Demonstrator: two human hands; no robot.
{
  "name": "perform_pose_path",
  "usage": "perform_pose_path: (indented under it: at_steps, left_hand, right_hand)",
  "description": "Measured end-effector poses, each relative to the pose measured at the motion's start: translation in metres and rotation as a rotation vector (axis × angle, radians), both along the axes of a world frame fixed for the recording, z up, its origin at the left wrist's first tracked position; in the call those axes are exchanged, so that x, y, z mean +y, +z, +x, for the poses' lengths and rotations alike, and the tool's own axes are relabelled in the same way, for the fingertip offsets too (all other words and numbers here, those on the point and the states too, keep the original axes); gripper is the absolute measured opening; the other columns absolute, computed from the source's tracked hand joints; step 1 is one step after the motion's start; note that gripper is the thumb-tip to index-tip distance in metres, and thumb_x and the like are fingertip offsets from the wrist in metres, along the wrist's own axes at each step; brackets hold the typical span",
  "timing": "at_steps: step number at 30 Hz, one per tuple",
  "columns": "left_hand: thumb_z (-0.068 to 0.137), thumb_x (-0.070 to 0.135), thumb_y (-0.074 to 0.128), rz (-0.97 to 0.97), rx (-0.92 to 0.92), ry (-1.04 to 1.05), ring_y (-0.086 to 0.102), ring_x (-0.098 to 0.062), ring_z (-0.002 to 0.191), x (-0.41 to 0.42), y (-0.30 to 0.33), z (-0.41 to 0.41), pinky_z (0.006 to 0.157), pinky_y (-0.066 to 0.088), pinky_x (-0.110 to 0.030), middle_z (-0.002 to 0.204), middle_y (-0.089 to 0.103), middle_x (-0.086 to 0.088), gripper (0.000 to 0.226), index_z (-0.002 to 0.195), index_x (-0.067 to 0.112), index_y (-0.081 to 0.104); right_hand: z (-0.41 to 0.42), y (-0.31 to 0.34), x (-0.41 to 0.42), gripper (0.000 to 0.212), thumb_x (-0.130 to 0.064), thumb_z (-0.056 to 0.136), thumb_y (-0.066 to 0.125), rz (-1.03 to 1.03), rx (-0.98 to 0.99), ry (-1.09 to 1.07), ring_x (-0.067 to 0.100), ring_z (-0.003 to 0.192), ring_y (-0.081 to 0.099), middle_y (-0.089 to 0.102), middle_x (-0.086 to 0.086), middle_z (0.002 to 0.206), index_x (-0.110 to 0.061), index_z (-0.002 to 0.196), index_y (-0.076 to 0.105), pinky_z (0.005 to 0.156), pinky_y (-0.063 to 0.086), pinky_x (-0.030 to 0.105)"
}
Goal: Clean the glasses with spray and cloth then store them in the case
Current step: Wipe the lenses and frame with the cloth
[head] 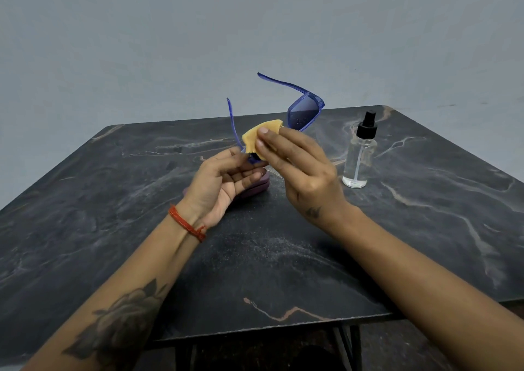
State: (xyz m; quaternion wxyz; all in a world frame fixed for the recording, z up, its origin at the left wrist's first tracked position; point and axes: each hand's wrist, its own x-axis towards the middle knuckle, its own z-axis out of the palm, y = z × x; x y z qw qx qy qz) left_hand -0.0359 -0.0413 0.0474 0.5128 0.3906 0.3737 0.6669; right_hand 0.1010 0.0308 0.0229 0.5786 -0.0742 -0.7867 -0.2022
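Clear spray bottle (358, 158) part-full, right fingers (265, 141) pinching cloth (255, 136); left fingers (243, 169) gripping glasses (304, 112)

Dark marble-patterned table (425, 229) with pale veins, plain grey-blue wall (170, 44) behind

Translucent blue glasses (304, 110) with dark tinted lenses, a mustard-yellow cloth (259, 138) and a mauve-purple case (255, 186). The spray bottle (358, 158) is clear with a black nozzle. The table (283, 257) is dark grey marble with pale and tan veins; a red thread band (187, 223) circles one wrist.
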Motion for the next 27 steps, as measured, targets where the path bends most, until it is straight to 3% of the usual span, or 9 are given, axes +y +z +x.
perform_pose_path:
  at_steps: [7, 15, 20, 27]
  left_hand:
    - [0.088, -0.002, 0.037, -0.045, -0.052, -0.004, 0.061, -0.005, 0.058, 0.002, 0.000, -0.004, 0.050, 0.048, -0.012, 0.071, 0.064, -0.001, 0.023, 0.092, 0.001, 0.060]
    - [0.090, 0.005, 0.041, -0.084, -0.040, 0.000, 0.057, -0.006, 0.052, 0.001, 0.002, -0.006, 0.046, 0.045, -0.011, 0.061, 0.066, -0.002, 0.017, 0.087, 0.002, 0.058]
    - [0.091, 0.007, 0.042, -0.081, -0.044, -0.022, 0.057, -0.005, 0.052, 0.001, 0.002, -0.006, 0.049, 0.047, -0.011, 0.073, 0.072, -0.010, 0.018, 0.090, 0.004, 0.059]
    - [0.089, 0.002, 0.042, -0.076, -0.054, 0.021, 0.055, -0.007, 0.053, 0.001, 0.001, -0.004, 0.046, 0.047, -0.012, 0.060, 0.063, -0.001, 0.019, 0.082, 0.006, 0.059]
  right_hand:
    - [0.000, -0.004, 0.005, 0.028, 0.000, 0.098, 0.043, 0.105, -0.103, 0.015, 0.030, 0.103, 0.063, 0.066, 0.014, 0.114, 0.006, 0.102, 0.070, 0.098, 0.048, 0.037]
    - [0.010, 0.003, 0.012, 0.023, 0.003, 0.095, 0.049, 0.153, -0.016, -0.030, 0.028, 0.096, 0.065, 0.070, 0.014, 0.105, 0.006, 0.094, 0.072, 0.095, 0.050, 0.033]
    - [0.008, 0.005, 0.006, 0.031, 0.004, 0.098, 0.038, 0.119, -0.036, -0.095, 0.031, 0.112, 0.059, 0.064, 0.017, 0.116, 0.007, 0.107, 0.067, 0.100, 0.046, 0.038]
    - [-0.002, 0.003, -0.004, 0.038, 0.003, 0.101, 0.027, 0.110, -0.159, -0.107, 0.031, 0.122, 0.051, 0.057, 0.018, 0.126, 0.008, 0.117, 0.061, 0.107, 0.040, 0.041]
